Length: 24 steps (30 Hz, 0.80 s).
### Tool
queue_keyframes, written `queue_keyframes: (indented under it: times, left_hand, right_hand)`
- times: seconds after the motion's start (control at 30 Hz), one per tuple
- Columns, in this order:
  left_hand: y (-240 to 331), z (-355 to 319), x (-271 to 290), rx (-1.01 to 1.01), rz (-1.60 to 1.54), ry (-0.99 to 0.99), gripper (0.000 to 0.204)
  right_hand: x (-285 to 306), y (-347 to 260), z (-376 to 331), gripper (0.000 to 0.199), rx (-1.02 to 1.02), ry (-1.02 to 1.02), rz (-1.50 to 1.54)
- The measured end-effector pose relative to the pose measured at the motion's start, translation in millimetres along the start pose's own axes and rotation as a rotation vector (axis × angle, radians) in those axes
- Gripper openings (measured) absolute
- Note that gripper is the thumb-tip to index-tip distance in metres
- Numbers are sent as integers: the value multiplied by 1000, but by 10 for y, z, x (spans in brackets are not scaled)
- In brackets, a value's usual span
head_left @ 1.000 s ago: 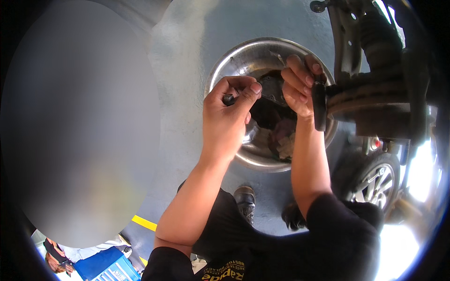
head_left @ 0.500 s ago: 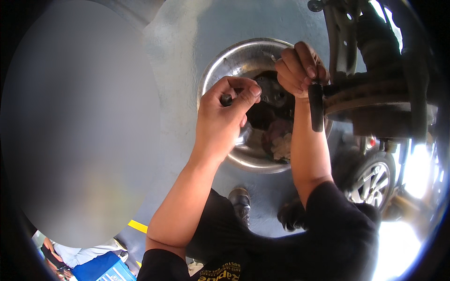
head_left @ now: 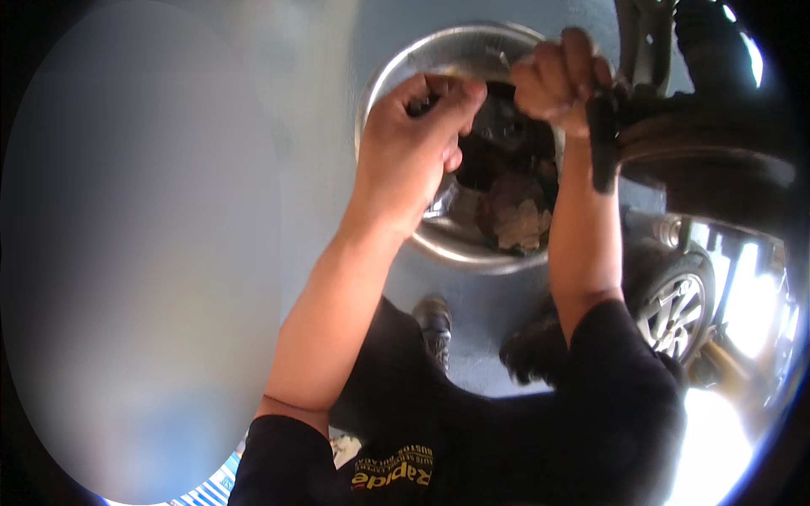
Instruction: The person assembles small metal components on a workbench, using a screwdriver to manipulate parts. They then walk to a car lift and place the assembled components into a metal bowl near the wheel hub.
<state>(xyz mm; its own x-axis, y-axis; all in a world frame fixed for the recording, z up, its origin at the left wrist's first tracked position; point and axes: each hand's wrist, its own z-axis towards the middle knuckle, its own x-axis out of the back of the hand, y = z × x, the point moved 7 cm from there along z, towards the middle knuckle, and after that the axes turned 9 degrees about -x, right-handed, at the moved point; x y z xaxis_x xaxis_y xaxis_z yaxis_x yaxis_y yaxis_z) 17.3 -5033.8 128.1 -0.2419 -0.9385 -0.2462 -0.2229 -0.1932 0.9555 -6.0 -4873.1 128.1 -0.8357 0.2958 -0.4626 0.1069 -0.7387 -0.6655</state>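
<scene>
Above the round metal basin (head_left: 439, 240), your left hand (head_left: 413, 143) has its fingers (head_left: 451, 93) pinched on a small dark part (head_left: 419, 106), too small to identify. Your right hand (head_left: 557, 80) is curled shut around a dark brake component (head_left: 603, 143) at the basin's right rim. Dirty parts (head_left: 510, 215) lie inside the basin. A car wheel (head_left: 675, 308) shows at lower right.

Car repair garage: vehicle raised overhead, dark suspension parts (head_left: 709, 143) above, parked car's alloy wheel (head_left: 675, 316) at right, grey concrete floor (head_left: 481, 295), metal basin (head_left: 456, 244) below.
</scene>
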Motion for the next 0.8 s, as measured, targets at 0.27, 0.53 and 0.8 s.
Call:
queue_keyframes:
  times: [0.27,0.53,0.8]
  left_hand:
    - [385,-127,736,117,30,-50,31]
    - [-1072,-894,2481,643,862,-65,33]
    - [-2900,-1261,3251,644,834,78,20]
  right_hand:
    - [100,-234,28,29,36,55,-48]
    - [200,-247,80,29,12,13,-3]
    - [262,-301,106,28,-8,-17,-9]
